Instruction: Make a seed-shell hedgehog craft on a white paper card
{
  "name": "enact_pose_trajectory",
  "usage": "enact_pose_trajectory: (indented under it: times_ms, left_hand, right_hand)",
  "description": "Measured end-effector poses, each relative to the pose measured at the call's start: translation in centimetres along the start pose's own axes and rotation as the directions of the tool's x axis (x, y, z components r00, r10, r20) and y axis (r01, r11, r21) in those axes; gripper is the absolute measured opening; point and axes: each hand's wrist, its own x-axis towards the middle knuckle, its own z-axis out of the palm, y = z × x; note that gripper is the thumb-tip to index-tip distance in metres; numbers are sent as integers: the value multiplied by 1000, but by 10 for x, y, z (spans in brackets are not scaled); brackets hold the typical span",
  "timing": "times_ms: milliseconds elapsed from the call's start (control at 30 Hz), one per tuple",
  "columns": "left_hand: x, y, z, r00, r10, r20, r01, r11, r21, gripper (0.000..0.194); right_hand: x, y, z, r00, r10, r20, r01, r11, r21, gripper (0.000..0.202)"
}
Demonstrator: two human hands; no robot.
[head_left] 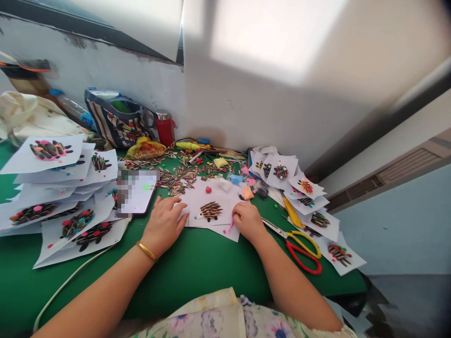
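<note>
A white sheet lies in front of me on the green table, bearing a hedgehog figure made of striped seeds with dark feet and a bluish snout. A red ball sits above the figure. At the sheet's left edge rests my left hand, fingers spread and holding nothing. My right hand is at the right edge, its fingers closed on a small pink tool. A pink bit lies near the tool's tip.
Scissors lie right of my right hand. Finished seed pictures are piled at left and right. A phone, loose seeds, clay lumps, a red bottle and a bag are behind.
</note>
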Motion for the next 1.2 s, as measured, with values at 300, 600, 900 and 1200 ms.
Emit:
enact_pose_trajectory:
  times_ms: [300,600,900,1200]
  left_hand:
    - [0,-1,1,999,33,19,-33,999,-5,26]
    - [0,1,-1,999,34,32,-32,998,-51,25]
    - [1,3,-2,998,47,38,-44,997,-66,25]
    - [1,3,-1,998,58,36,-56,996,-69,24]
  right_hand:
    - [9,27,-13,965,153,-214,-185,973,-135,32]
    - [27,42,-21,982,137,-134,-164,962,-220,26]
    - [26,52,-13,975,143,-173,-183,952,-244,38]
    - [19,22,-9,990,55,-131,-89,959,-271,14]
